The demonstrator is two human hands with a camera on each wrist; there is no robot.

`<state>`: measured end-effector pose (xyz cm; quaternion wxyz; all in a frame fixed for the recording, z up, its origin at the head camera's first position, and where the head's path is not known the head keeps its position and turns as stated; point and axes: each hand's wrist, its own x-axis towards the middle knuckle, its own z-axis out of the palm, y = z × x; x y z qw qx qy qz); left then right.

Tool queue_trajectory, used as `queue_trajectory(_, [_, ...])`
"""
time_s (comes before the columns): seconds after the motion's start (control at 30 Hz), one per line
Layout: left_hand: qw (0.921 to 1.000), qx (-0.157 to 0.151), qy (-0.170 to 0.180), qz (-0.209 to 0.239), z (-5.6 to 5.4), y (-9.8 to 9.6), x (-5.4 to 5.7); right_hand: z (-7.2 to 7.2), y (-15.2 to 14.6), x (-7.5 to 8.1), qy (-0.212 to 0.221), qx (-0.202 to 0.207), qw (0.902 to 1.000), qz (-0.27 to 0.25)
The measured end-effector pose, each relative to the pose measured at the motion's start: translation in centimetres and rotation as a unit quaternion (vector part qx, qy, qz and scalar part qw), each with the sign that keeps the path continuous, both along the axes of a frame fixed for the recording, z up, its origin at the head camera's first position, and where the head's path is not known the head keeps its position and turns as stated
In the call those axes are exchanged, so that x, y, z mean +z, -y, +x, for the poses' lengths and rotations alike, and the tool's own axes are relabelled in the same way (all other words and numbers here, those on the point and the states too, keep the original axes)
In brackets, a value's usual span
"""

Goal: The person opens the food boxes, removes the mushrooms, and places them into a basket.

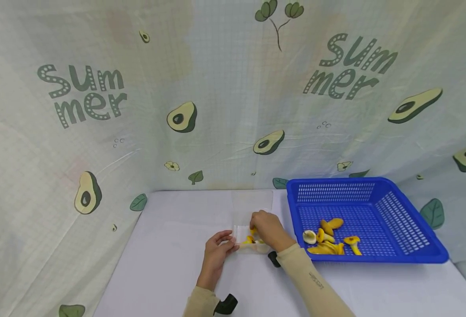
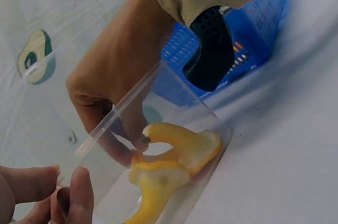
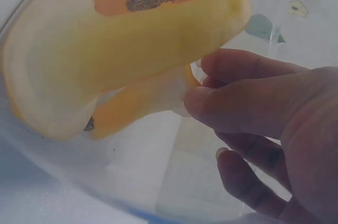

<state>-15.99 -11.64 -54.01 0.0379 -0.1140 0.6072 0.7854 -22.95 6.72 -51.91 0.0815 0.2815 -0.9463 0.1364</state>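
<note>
A clear plastic box (image 1: 261, 249), its lid (image 1: 253, 201) laid back behind it, holds several yellow mushrooms. My left hand (image 1: 216, 250) pinches the box's left edge between thumb and fingertips. Reaching inside from the right, my right hand (image 1: 268, 226) pinches a yellow mushroom (image 3: 134, 105) between thumb and forefinger, while its other fingers hang loosely bent. Through the wall in the right wrist view, a larger pale-stemmed mushroom (image 3: 158, 49) partly covers the pinched one. The left wrist view shows two mushrooms near the wall, one with a curved stem (image 2: 174, 135) above another (image 2: 158, 182).
A blue perforated basket (image 1: 391, 220) stands to the right, with several yellow mushrooms (image 1: 324, 248) at its near left corner. White cloth (image 1: 169, 246) covers the table. A printed curtain (image 1: 225, 88) hangs behind. Dark wrist mounts (image 1: 226, 304) stick out at both sleeves.
</note>
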Motion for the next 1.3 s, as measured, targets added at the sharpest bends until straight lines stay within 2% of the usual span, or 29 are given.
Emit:
queue_trajectory(0.17, [1.0, 0.001, 0.006, 0.002, 0.03, 0.06, -0.3, 0.02, 0.02, -0.17, -0.002, 0.005, 0.9999, 0.009])
queue_trajectory(0.37, [0.9999, -0.004, -0.01, 0.003, -0.01, 0.23, -0.5, -0.16, 0.24, -0.1, -0.004, 0.011, 0.9995, 0.03])
queue_trajectory(0.53, [0.9999, -0.005, -0.009, 0.008, -0.13, 0.32, -0.79, -0.25, 0.27, -0.23, -0.019, 0.015, 0.9987, 0.044])
queue_trajectory(0.97, [0.9998, -0.007, -0.009, 0.015, -0.11, 0.17, -0.65, -0.16, 0.01, -0.24, -0.02, 0.012, 0.9994, 0.025])
queue_trajectory(1.3, [0.9997, -0.01, -0.011, 0.02, -0.08, 0.28, -0.58, 0.12, -0.34, -0.73, -0.069, 0.027, 0.9971, -0.016])
